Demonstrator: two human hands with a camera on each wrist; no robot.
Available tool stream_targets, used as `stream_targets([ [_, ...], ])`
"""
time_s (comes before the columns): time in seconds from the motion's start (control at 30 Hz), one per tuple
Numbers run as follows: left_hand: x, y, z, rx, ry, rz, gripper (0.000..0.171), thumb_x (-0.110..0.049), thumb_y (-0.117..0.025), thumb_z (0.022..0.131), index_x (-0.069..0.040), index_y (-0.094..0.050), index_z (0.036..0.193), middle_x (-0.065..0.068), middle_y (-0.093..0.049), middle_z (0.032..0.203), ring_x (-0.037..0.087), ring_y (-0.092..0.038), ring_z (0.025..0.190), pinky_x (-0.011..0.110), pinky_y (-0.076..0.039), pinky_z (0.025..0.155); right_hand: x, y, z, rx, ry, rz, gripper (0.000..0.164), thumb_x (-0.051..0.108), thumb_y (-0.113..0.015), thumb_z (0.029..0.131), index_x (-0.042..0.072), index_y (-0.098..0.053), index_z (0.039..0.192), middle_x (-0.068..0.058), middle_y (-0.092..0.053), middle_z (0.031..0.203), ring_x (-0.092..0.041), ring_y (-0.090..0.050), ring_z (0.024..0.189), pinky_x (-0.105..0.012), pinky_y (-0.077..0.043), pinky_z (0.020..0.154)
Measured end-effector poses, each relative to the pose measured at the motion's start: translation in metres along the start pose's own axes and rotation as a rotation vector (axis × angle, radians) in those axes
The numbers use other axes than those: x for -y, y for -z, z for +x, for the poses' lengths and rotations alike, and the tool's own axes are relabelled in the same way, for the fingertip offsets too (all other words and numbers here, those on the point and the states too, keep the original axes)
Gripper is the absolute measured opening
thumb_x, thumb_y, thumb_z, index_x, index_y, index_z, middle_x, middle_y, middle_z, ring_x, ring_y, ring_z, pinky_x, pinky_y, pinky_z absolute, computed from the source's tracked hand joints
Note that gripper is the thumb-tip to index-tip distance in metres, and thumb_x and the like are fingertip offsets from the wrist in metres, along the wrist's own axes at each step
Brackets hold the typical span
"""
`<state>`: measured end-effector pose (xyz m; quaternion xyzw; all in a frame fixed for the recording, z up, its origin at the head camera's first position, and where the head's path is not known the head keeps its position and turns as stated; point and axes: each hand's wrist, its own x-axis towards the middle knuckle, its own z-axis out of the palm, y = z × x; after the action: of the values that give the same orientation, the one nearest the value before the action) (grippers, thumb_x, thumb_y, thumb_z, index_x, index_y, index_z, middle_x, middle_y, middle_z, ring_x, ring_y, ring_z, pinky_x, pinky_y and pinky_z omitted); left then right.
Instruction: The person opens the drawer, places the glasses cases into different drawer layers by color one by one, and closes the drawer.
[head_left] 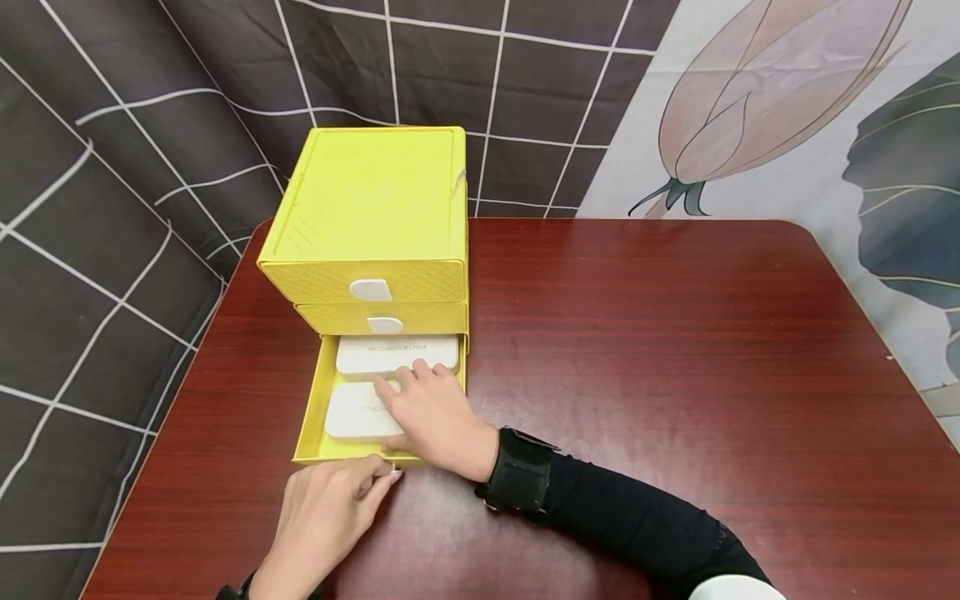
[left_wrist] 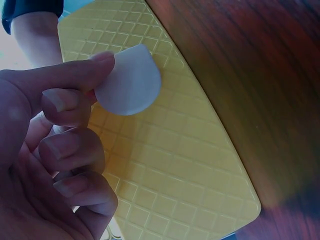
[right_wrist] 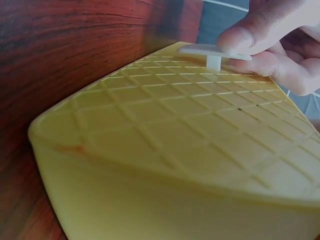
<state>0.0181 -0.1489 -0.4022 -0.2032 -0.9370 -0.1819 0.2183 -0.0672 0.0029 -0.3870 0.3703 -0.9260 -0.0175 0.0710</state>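
Observation:
A yellow three-tier drawer cabinet (head_left: 367,196) has its bottom drawer (head_left: 310,417) pulled out. In that drawer lie two white boxes, a far box (head_left: 397,350) with faint lettering and a near box (head_left: 356,412). My left hand (head_left: 326,504) pinches the white knob (left_wrist: 132,82) on the drawer's quilted front, thumb on its outer face. Over the drawer's right side, my right hand (head_left: 438,421) spreads its fingers across the near box, fingertips by the far box and thumb low near the drawer front. It hides the near box's right part.
White knobs (head_left: 371,290) mark the two closed upper drawers. The cabinet stands at the left of a reddish-brown table (head_left: 660,350). A dark grid-patterned cloth (head_left: 450,75) hangs behind and at the left. A white rounded object (head_left: 735,588) shows at the bottom edge.

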Motion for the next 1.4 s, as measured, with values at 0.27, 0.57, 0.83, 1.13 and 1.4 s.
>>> stream_targets([
  [0.27, -0.001, 0.000, 0.001, 0.004, 0.000, -0.001, 0.035, -0.025, -0.077, 0.068, -0.033, -0.044, 0.060, -0.027, -0.023, 0.055, -0.009, -0.021, 0.048, 0.014, -0.019, 0.041, 0.001, 0.001, 0.000, 0.035, -0.004, -0.010, 0.074, 0.066, -0.065, 0.066, 0.019, -0.054, 0.122, -0.001, -0.058, 0.104, -0.020, -0.050, 0.091, -0.032, -0.040, 0.069],
  [0.57, 0.000, 0.000, 0.001, 0.010, -0.004, 0.005, 0.026, -0.024, -0.079, 0.066, -0.032, -0.054, 0.063, -0.027, -0.027, 0.055, -0.010, -0.024, 0.049, 0.014, -0.021, 0.041, -0.003, 0.004, -0.004, -0.024, 0.006, 0.022, 0.069, 0.067, -0.058, 0.073, 0.019, -0.055, 0.122, 0.001, -0.059, 0.107, -0.018, -0.051, 0.090, -0.030, -0.041, 0.070],
  [0.83, 0.000, -0.001, 0.001, 0.014, -0.011, -0.006, 0.022, -0.024, -0.078, 0.067, -0.032, -0.058, 0.066, -0.029, -0.028, 0.055, -0.012, -0.024, 0.049, 0.012, -0.021, 0.042, -0.012, 0.019, -0.017, -0.121, -0.039, 0.115, 0.051, 0.056, -0.049, 0.087, 0.018, -0.059, 0.120, 0.002, -0.060, 0.107, -0.017, -0.052, 0.090, -0.030, -0.043, 0.071],
  [1.13, 0.001, -0.002, 0.002, -0.047, -0.061, -0.029, 0.018, -0.024, -0.077, 0.069, -0.031, -0.061, 0.067, -0.026, -0.038, 0.056, -0.010, -0.033, 0.049, 0.012, -0.024, 0.042, -0.029, 0.031, -0.033, -0.268, -0.069, 0.181, 0.047, 0.050, -0.051, 0.089, 0.015, -0.062, 0.119, 0.000, -0.060, 0.106, -0.016, -0.053, 0.095, -0.029, -0.044, 0.076],
  [1.4, 0.003, -0.006, 0.003, -0.122, -0.109, -0.056, 0.017, -0.024, -0.079, 0.067, -0.029, -0.063, 0.069, -0.023, -0.045, 0.057, -0.006, -0.039, 0.049, 0.014, -0.028, 0.041, -0.041, 0.035, -0.046, -0.289, -0.116, 0.241, 0.047, 0.048, -0.052, 0.089, 0.012, -0.063, 0.118, -0.002, -0.061, 0.108, -0.017, -0.052, 0.093, -0.029, -0.045, 0.076],
])
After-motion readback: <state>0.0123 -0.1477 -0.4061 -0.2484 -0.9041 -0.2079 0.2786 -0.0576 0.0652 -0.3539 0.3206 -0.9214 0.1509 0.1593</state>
